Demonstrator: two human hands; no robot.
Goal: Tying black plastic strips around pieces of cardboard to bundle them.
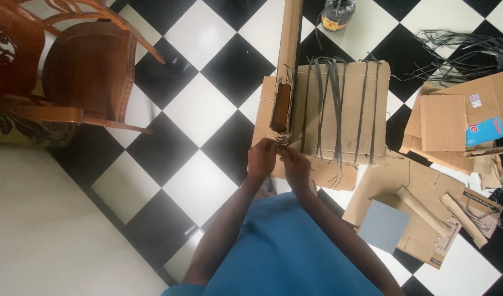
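We observed our left hand (pixel 261 158) and right hand (pixel 295 164) pinching together at the near end of an upright cardboard strip (pixel 288 60) — set against a strap-wrapped cardboard box (pixel 347 131) on the checkered floor (pixel 202 109).

Cardboard panel (pixel 339 109): brown, roughly square, lies flat on the checkered floor. Several dark straps (pixel 335 104) run lengthwise across its top face, roughly parallel, bunched closer near the middle; loose ends curl at the far edge. Near edge ragged, with a torn flap sticking out below.

Cardboard strip (pixel 289 38): long, narrow, folded, lies along the panel's left edge and extends well past the far edge. Its near end is darker brown and worn, ending at the panel's near-left corner.

Left hand (pixel 261 159) and right hand (pixel 296 167): side by side, fingertips pinched at that corner, touching the strip end and a strap end. Exact grip can't be made out.
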